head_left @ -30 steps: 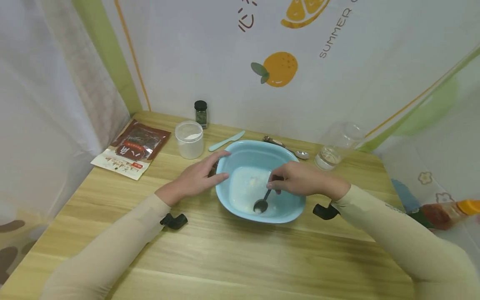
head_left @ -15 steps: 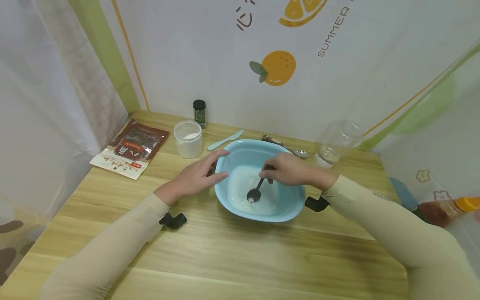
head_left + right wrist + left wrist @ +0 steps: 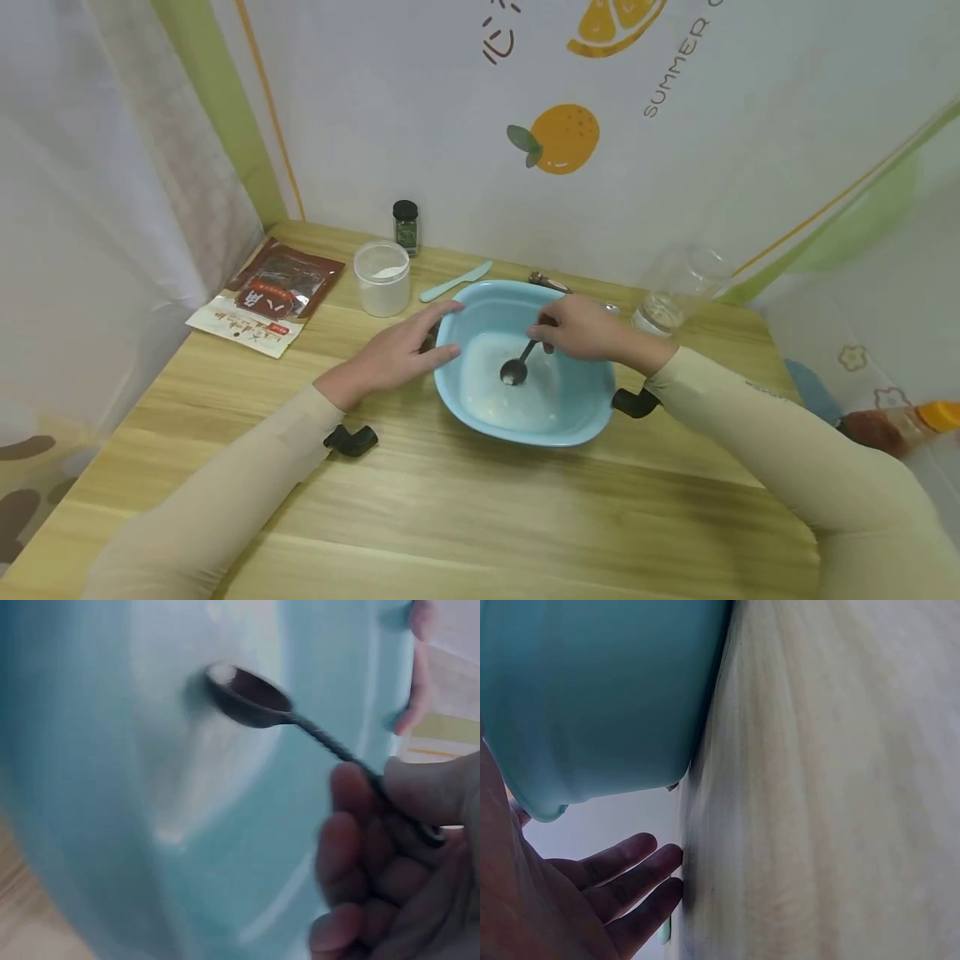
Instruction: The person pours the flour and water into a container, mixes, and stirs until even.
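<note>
A light blue plastic basin (image 3: 480, 425) stands on the table with cloudy whitish liquid in its bottom. My right hand (image 3: 581, 327) pinches the handle of a dark spoon (image 3: 513, 372) over the basin. In the right wrist view, a small white lump lies in the bowl of that spoon (image 3: 247, 697), low over the liquid. My left hand (image 3: 390, 350) rests at the basin's left rim, thumb and index fingertips lying over the edge. In the left wrist view, its other fingers (image 3: 634, 881) extend loosely outside the basin, tips close to the tabletop.
Behind the basin lie a pale green spreader (image 3: 456, 282) and a metal spoon (image 3: 550, 282), partly hidden. A tub of white powder (image 3: 382, 287), a black-capped spice jar (image 3: 406, 229) and a brown packet (image 3: 281, 283) stand left. At right are a clear glass (image 3: 663, 310) and an orange-capped bottle (image 3: 892, 429).
My right hand has moved the spoon from the near side of the basin leftward, then toward its middle. The left hand keeps its place at the rim.
</note>
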Demonstrator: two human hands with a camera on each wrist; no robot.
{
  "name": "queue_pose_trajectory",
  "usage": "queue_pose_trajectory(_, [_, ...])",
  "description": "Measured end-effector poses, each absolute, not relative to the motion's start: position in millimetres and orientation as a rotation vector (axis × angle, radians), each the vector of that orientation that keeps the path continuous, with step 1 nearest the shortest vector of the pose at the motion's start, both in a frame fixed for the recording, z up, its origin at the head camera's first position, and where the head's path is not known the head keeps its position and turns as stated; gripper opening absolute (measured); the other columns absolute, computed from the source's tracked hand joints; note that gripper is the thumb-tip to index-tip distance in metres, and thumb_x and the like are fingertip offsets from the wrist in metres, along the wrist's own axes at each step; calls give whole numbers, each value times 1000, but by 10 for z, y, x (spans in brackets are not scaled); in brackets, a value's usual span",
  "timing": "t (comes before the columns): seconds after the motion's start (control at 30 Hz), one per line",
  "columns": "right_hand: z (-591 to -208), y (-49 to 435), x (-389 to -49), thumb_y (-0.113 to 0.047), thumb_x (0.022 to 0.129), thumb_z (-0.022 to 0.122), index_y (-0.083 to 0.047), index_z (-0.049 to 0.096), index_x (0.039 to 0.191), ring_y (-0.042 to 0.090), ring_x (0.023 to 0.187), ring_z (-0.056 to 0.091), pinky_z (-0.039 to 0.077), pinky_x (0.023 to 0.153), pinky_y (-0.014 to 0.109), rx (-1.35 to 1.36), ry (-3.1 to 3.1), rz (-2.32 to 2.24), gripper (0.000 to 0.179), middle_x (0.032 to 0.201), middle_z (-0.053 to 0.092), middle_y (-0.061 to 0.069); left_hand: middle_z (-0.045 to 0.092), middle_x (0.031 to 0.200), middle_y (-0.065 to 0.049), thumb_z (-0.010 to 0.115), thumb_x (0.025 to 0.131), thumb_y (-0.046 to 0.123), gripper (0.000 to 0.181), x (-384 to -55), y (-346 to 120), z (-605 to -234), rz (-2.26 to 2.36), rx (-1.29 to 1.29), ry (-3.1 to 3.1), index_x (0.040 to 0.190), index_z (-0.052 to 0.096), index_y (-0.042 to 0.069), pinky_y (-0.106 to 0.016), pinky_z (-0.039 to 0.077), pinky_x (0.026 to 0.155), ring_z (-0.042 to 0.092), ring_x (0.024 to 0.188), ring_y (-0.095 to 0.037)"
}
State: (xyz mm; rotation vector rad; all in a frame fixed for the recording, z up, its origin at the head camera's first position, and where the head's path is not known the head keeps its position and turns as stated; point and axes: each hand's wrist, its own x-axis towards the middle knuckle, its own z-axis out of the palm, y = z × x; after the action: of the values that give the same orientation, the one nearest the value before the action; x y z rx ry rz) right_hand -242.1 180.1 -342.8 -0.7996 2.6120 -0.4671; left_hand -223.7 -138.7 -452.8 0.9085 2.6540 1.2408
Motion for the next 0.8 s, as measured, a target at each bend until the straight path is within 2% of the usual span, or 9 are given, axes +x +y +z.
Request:
queue_pose_trajectory(0.17, [-3391,1780,-2371,-26,113,67,-3,82,103,13,65,54,45,67,34,-840,2502,-451,29,80,76,3,54,164,-10,56,111,64,72,-2240,-1358,-4518,1232,900,2668,172,34,31,-65,55,102,61,141,-32])
queue_pose_trajectory(0.3, [-3409,1676,-2376,-31,115,64,-5,82,106,12,70,60,49,68,33,-879,2472,-473,33,85,78,4,54,164,-10,55,111,65,73,-2232,-1352,-4525,1238,888,2663,172,34,31,-64,55,104,61,140,-31])
queue_pose_trajectory(0.5, [-3327,1748,-2507,-25,116,63,-3,81,106,15,65,55,47,66,34,-749,2575,-363,30,84,76,6,58,160,-10,55,111,64,73,-2236,-1338,-4510,1236,900,2648,172,34,30,-61,56,103,63,138,-29])
queue_pose_trajectory(0.63, [-3335,1703,-2504,-26,115,64,-4,81,104,13,66,56,47,66,33,-851,2412,-361,30,83,77,5,58,160,-9,55,111,64,73,-2245,-1342,-4509,1232,896,2663,172,34,31,-61,57,101,64,136,-29])
queue_pose_trajectory(0.8, [-3431,1526,-2500,-31,115,64,-2,82,110,12,74,62,50,69,32,-902,2390,-470,34,85,77,1,61,155,-8,55,111,63,73,-2233,-1361,-4530,1246,896,2654,172,34,30,-58,58,99,67,130,-26])
